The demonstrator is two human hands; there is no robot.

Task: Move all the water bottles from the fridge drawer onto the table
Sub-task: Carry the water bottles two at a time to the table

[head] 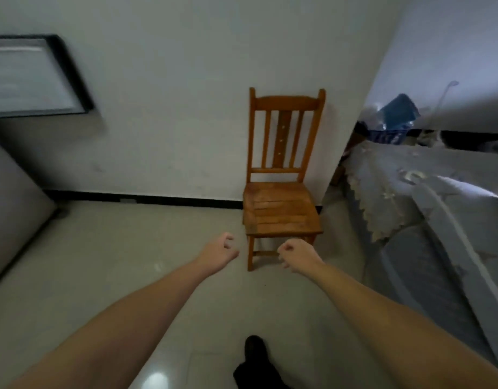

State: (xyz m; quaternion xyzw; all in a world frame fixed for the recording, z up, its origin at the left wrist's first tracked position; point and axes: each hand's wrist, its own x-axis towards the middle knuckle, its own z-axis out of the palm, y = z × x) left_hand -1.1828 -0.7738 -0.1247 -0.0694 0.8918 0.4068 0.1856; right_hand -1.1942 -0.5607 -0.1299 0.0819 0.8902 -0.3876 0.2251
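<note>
No water bottle shows in this view. My left hand (221, 252) and my right hand (294, 255) are stretched out in front of me over the tiled floor, both loosely curled with nothing in them. A grey appliance side (15, 209), possibly the fridge, fills the left edge; no drawer is visible. At the right, a table (410, 192) under a grey lace-edged cloth runs away from me. The picture is blurred.
A wooden chair (281, 203) stands against the white wall straight ahead, just beyond my hands. A black-framed picture (37, 77) hangs upper left. Blue items (399, 113) sit at the table's far end. My dark shoe (254, 349) is on the floor below.
</note>
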